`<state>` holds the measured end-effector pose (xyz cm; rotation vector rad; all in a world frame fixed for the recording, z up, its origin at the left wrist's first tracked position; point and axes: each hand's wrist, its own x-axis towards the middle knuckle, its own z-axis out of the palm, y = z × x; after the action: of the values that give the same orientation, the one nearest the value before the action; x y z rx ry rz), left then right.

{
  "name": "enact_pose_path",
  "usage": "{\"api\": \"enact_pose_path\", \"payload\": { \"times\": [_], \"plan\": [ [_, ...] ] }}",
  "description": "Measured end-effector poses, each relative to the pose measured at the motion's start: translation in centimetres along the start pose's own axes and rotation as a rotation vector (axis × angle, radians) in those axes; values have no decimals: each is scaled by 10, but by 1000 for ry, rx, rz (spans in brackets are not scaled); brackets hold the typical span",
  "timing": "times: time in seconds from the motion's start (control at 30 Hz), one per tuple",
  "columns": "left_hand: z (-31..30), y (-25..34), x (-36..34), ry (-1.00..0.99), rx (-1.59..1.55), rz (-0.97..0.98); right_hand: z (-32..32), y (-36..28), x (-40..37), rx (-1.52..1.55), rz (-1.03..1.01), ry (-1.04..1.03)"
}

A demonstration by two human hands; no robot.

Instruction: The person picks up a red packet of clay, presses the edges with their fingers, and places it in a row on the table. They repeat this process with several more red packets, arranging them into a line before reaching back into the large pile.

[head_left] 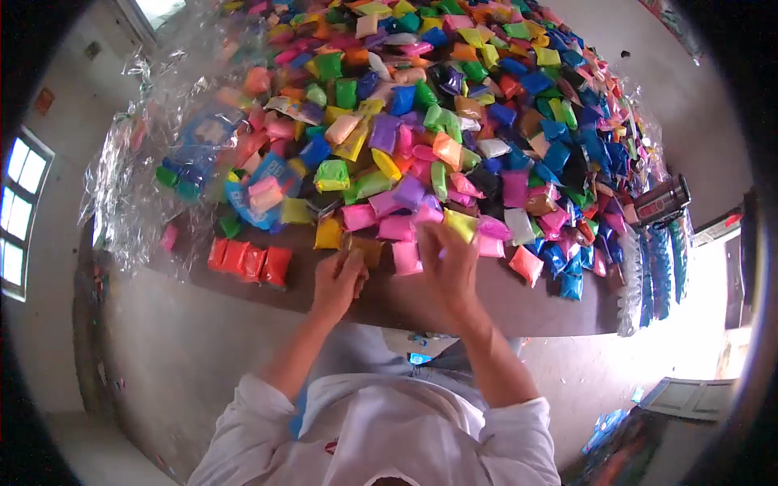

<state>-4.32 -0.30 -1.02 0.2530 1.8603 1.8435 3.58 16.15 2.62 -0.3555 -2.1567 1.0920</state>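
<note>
Brown table (pixel 527 312), packets (pixel 446 121) heaped on it. Pink packet (pixel 407 259) lies between my hands, long axis pointing away from me, right hand (pixel 450 263) nearer. Left hand (pixel 337 282) curled by brown packet (pixel 369 250); can't tell if either grip holds anything.

The packet pile (pixel 403 100), cut off above, hides the far edge of the tabletop (pixel 391 300). At the front edge, the right hand (pixel 447 257) is blurred and the left hand (pixel 337 281) hides its own grip.
</note>
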Motion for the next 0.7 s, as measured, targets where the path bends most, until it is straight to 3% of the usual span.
{"api": "enact_pose_path", "payload": {
  "times": [0.07,0.17,0.23,0.37,0.43,0.6,0.7],
  "plan": [
    [4,-10,-3,-18,315,232,6,13,40,-242,-106,43],
    [6,-14,-7,-1,526,388,18,22,86,-454,-62,-5],
    [6,-10,-9,8,483,368,26,25,109,-629,91,-206],
    [5,-7,-11,0,423,373,51,37,129,-590,175,-170],
    [5,-11,-8,19,426,411,59,30,131,-623,348,-126],
    [3,-17,-6,26,443,458,51,30,130,-601,292,-133],
    [6,-10,-11,15,378,383,33,32,121,-502,246,-83]
  ]
}}
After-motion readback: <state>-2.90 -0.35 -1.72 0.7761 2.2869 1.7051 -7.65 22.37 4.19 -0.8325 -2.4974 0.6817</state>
